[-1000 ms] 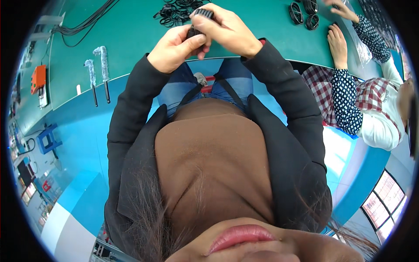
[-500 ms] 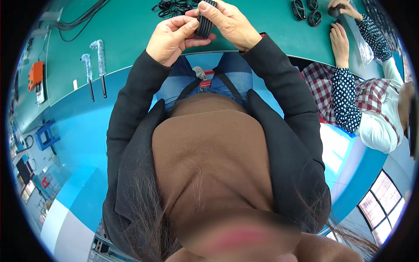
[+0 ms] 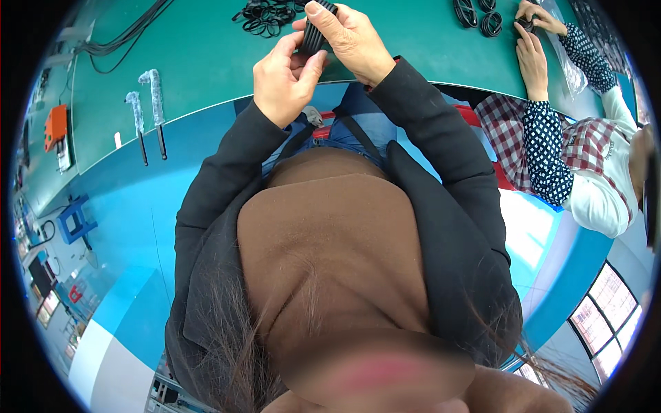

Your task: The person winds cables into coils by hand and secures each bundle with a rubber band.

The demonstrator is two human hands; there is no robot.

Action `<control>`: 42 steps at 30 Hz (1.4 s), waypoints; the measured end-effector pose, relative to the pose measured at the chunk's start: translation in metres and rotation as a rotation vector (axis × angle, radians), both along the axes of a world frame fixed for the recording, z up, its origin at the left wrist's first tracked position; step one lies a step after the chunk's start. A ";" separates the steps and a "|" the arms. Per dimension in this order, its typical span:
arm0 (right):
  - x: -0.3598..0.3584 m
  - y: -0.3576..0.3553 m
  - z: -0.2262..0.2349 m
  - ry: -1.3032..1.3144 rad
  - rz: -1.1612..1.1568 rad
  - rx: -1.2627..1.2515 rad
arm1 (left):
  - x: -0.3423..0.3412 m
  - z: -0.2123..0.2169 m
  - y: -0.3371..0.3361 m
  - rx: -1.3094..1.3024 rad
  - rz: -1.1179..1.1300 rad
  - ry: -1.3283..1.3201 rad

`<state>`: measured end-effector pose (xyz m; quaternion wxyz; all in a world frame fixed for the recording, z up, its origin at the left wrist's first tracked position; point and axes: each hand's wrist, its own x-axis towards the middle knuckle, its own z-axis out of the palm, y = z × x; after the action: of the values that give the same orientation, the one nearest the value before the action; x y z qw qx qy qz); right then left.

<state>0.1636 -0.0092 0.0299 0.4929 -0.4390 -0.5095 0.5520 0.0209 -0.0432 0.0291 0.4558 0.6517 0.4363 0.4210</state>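
The black cable coil (image 3: 313,40) is located over the near part of the green table (image 3: 206,58), in front of the seated person and slightly left of the body's midline. It is a compact bundle of matt black turns stacked side by side; the parallel ridges of the turns form its visible outer face. The bundle is tilted, with its far end leaning to the right. Both ends are partly covered by fingers, so a connector or tie cannot be made out.

The left hand (image 3: 284,81) supports the coil from the near left: the thumb lies at the near end, the index finger is against the left side, and the remaining fingers pass partly out of sight behind the turns. The right hand (image 3: 359,47) clamps the coil from the right, its thumb extended along the far end and its fingers curled around the back. The two hands are close together, with the coil between them.

Beyond the coil, to the left, lies a loose pile of black cable loops (image 3: 265,19). Farther right on the table are three separate wound cables (image 3: 491,25). At the right, a co-worker's hand (image 3: 532,67) meets the other at a small dark item. Two film-wrapped rods (image 3: 157,103) lie at the near left, their black stems projecting past the table edge.
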 end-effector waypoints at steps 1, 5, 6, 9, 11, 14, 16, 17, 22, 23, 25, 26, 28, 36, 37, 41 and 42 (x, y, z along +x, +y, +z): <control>0.000 -0.001 0.000 0.031 0.030 -0.025 | 0.001 -0.002 -0.001 0.158 0.094 0.200; 0.000 -0.002 0.003 0.112 0.038 0.010 | 0.005 -0.010 0.005 0.616 0.185 0.371; 0.001 -0.002 0.003 0.064 0.072 -0.036 | 0.006 -0.012 0.007 0.648 0.203 0.393; 0.000 -0.002 0.003 0.064 0.077 -0.061 | 0.007 -0.017 0.010 0.720 0.224 0.411; -0.001 -0.001 0.003 0.043 0.063 -0.055 | 0.009 -0.019 0.009 0.698 0.252 0.434; -0.002 -0.001 0.005 0.062 0.056 -0.061 | 0.010 -0.020 0.009 0.743 0.321 0.481; -0.003 -0.002 0.006 0.160 0.063 -0.090 | 0.010 -0.020 0.011 0.773 0.356 0.520; -0.003 -0.003 0.007 0.238 0.057 -0.085 | 0.010 -0.019 0.012 0.774 0.364 0.526; -0.003 -0.011 0.012 0.310 0.007 -0.140 | 0.015 -0.015 0.015 0.718 0.253 0.491; 0.001 -0.011 0.012 0.258 -0.032 -0.161 | 0.017 -0.014 0.014 0.709 0.238 0.465; 0.015 -0.006 0.016 0.245 -0.019 -0.115 | 0.020 -0.010 0.012 0.705 0.219 0.437; 0.026 0.000 0.018 0.235 -0.010 -0.078 | 0.019 -0.007 0.010 0.644 0.213 0.368; 0.070 0.023 0.025 0.057 -0.028 0.055 | 0.014 0.000 0.008 0.531 0.189 0.306; 0.328 0.186 0.020 -1.326 -0.528 0.273 | -0.062 0.011 0.049 0.574 0.264 0.631; 0.348 0.199 0.007 -1.363 -0.531 0.321 | -0.078 0.009 0.065 0.614 0.293 0.715; 0.382 0.212 -0.027 -1.634 -0.225 -0.137 | -0.145 -0.002 0.150 0.582 0.485 1.052; 0.378 0.205 -0.028 -1.614 -0.258 -0.102 | -0.157 -0.008 0.165 0.460 0.496 1.189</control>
<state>0.5418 0.1962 0.0018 0.0138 -0.7782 -0.6273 0.0275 -0.1361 0.1220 0.0206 -0.1213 0.7333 0.6481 0.1658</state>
